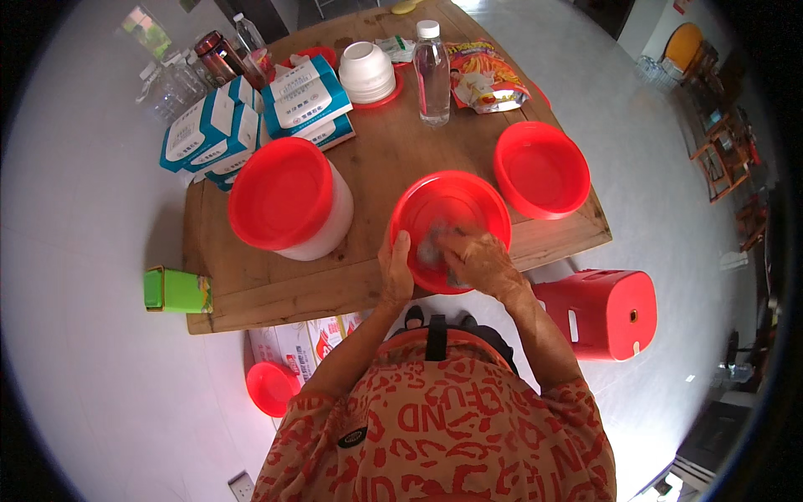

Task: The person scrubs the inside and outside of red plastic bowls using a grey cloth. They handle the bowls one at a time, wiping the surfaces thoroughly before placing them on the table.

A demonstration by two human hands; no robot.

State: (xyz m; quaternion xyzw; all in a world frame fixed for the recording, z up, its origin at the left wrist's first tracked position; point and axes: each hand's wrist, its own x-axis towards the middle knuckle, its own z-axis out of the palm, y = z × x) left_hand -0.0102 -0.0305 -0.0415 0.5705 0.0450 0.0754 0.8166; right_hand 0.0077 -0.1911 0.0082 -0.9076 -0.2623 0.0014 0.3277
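Note:
A round red plastic basin (446, 196) sits at the table's front edge, tilted toward me. My left hand (396, 268) grips its left rim, thumb on the inside. Inside the basin, my right hand (480, 258) presses a blurred greyish cloth or wipe (431, 248) against the wall; motion blur hides its exact form. To the right stands another red basin (542, 172). On the left, a red basin (282, 194) tops a white tub or stack of tubs (326, 235).
Tissue boxes (304, 94), white bowls (367, 72), a clear bottle (433, 81) and a snack bag (486, 75) occupy the table's back. A green bin (179, 290) is at the left edge. Below are a red stool (602, 314) and a small red basin (273, 389) on cartons (295, 342).

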